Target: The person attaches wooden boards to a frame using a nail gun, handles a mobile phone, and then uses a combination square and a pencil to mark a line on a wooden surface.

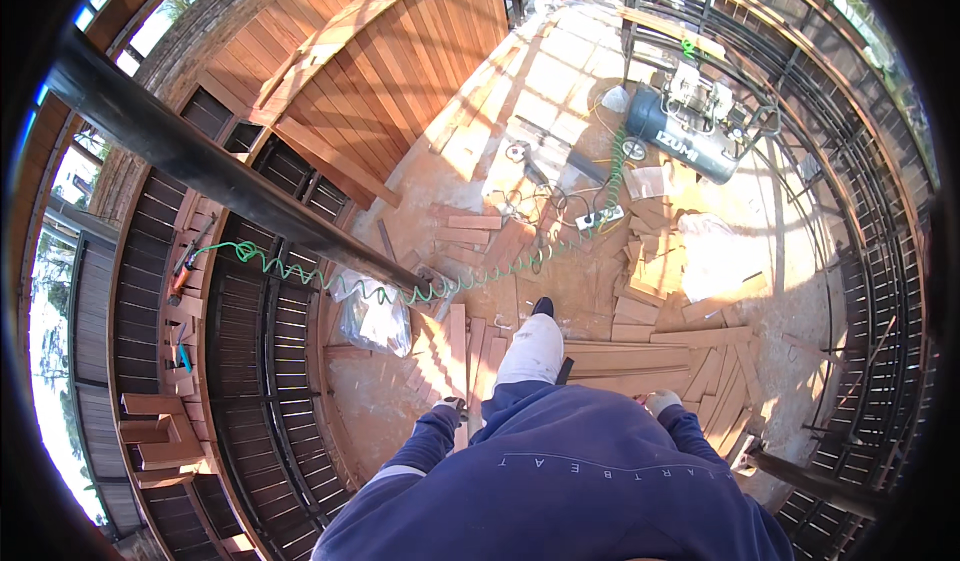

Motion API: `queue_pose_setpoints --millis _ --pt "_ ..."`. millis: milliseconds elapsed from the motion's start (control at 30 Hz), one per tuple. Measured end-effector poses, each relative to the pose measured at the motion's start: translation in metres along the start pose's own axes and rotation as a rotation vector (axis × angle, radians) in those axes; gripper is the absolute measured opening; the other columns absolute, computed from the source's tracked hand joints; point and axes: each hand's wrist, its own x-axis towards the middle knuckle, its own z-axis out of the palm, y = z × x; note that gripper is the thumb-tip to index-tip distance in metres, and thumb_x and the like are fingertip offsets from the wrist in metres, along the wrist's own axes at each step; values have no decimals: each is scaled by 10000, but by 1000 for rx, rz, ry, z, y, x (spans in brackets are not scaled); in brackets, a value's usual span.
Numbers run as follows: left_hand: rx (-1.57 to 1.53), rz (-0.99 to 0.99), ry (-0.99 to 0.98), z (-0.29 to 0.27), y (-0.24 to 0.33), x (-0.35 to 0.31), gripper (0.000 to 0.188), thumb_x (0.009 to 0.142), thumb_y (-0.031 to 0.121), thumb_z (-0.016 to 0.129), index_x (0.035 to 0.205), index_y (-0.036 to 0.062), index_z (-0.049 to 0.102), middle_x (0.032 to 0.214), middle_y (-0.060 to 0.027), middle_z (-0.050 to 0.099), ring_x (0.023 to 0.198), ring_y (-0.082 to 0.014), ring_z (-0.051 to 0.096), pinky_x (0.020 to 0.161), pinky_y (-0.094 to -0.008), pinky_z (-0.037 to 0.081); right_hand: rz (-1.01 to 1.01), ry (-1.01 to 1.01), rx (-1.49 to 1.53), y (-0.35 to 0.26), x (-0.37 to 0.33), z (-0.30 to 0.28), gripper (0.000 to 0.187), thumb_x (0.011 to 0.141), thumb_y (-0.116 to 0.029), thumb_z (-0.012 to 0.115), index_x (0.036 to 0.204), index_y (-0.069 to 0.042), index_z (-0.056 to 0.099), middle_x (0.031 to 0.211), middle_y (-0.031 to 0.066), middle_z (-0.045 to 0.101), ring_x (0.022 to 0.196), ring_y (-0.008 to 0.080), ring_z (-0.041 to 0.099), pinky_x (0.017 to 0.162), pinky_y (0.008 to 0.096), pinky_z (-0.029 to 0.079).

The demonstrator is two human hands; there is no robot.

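Note:
My left hand (455, 404) hangs low beside my leg, above the wooden boards (473, 356) on the floor. Its fingers look curled around something small and dark that I cannot make out. Out to the other side, my right hand (660, 401) is over the long wooden planks (630, 359). It seems closed, with a small reddish bit at its fingertips too small to name. One light trouser leg with a dark shoe (543, 307) stands between the boards and the planks.
A blue air compressor (690, 133) stands at the far right. Its green coiled hose (480, 277) crosses the floor to the left ledge. A black pole (250, 186) slants across the left. Cables, a power strip (600, 219), plastic bags (375, 321) and wood offcuts (470, 223) lie around.

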Motion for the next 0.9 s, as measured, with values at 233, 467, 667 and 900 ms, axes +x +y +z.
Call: queue_pose_setpoints --millis 233,467,667,900 --pt "159 -147 -59 -10 156 93 251 962 276 541 1115 77 552 844 -106 671 688 -240 660 595 -397 539 346 -55 147 10 135 -72 363 901 -347 517 1103 -98 686 1144 154 671 1103 323 616 953 416 474" --pt "-353 539 -64 -26 546 119 265 939 289 610 1089 78 665 875 -86 707 744 -174 676 617 -300 506 311 487 662 -45 261 -247 314 827 -192 525 995 16 691 930 163 710 907 250 672 833 333 505" --pt "-276 570 -52 -11 684 95 676 910 637 495 911 -4 713 857 -127 730 789 -213 704 731 -316 561 255 457 1005 -55 383 -338 355 859 -247 519 1042 4 691 992 188 704 937 280 671 852 330 508" --pt "-297 204 -166 24 692 205 486 982 458 460 1049 23 665 938 -111 713 811 -233 694 646 -325 507 383 -43 333 -53 483 -380 399 953 -333 456 1122 -30 653 1098 176 674 1046 330 629 901 375 481"
